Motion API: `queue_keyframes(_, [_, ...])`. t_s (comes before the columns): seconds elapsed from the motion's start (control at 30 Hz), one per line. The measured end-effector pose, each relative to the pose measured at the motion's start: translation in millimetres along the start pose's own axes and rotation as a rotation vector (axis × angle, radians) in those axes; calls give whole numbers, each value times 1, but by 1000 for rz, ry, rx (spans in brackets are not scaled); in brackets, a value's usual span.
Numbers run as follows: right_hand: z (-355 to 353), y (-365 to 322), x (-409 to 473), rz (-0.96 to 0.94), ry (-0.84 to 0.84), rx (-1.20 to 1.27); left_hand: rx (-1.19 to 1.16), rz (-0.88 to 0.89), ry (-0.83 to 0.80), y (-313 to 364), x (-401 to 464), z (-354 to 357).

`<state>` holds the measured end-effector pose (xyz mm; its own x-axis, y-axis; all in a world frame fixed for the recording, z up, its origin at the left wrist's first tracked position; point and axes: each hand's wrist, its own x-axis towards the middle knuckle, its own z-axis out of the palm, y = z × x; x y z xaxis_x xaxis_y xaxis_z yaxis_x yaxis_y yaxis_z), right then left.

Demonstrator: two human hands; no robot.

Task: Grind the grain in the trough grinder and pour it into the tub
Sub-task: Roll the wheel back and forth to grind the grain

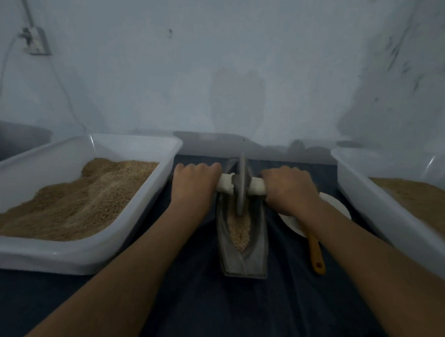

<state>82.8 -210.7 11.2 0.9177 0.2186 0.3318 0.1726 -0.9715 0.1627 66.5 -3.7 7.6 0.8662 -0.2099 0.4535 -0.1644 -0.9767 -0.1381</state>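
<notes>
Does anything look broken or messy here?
Yes, one thing. The white wrap on the roller handle, beside the left hand, looks torn and ragged next to the wheel. No spilled grain shows on the dark cloth.

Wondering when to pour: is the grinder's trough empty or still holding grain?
Still holding grain: pale grain lies along the trough, in front of the wheel.

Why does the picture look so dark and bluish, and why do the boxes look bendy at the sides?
Head view: the light is dim and cool, so wall and cloth look grey-blue; the wide lens bows the left tub and right tub near the edges; the grinding wheel is smeared by motion blur between the left hand and right hand; small glints show on the tub rims.
</notes>
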Motion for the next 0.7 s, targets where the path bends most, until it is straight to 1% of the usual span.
queue_keyframes(0.07, [2, -1, -27, -54, 197, -50, -14, 49, 26, -3, -23, -5])
queue_keyframes(0.13, [2, -4, -53, -119, 344, -76, -5, 106, 72, -8, -46, -8])
queue_keyframes(0.17, [3, -4, -62, -138, 382, -72, 0, 130, 105, -10, -55, -10])
queue_keyframes(0.23, [4, -4, -71, -139, 397, -74, 1, 152, 153, -12, -63, -8])
queue_keyframes(0.3, [9, -2, -64, -125, 447, -83, -2, 130, 142, -12, -56, -3])
queue_keyframes(0.33, [10, -2, -55, -116, 451, -90, -2, 107, 134, -11, -48, 1])
queue_keyframes(0.37, [10, -1, -42, -109, 414, -95, 4, 80, 134, -10, -37, 5])
queue_keyframes(0.4, [9, -1, -27, -89, 326, -84, 15, 49, 133, -8, -25, 9])
queue_keyframes(0.47, [2, 1, 5, -23, 80, -25, 26, -14, 116, -4, 0, 15])
queue_keyframes(0.5, [1, 3, 16, -7, 6, -5, 32, -34, 110, -2, 9, 17])
queue_keyframes(0.53, [3, 3, 22, 8, -30, 13, 38, -41, 110, 0, 15, 18])
queue_keyframes(0.6, [7, 3, 18, 42, -5, 14, 39, -27, 123, 1, 16, 17])
queue_keyframes(0.63, [8, 2, 9, 39, 52, -6, 31, -11, 134, 0, 10, 15])
queue_keyframes(0.7, [13, 0, -17, -31, 245, -36, -1, 27, 156, -4, -11, 12])
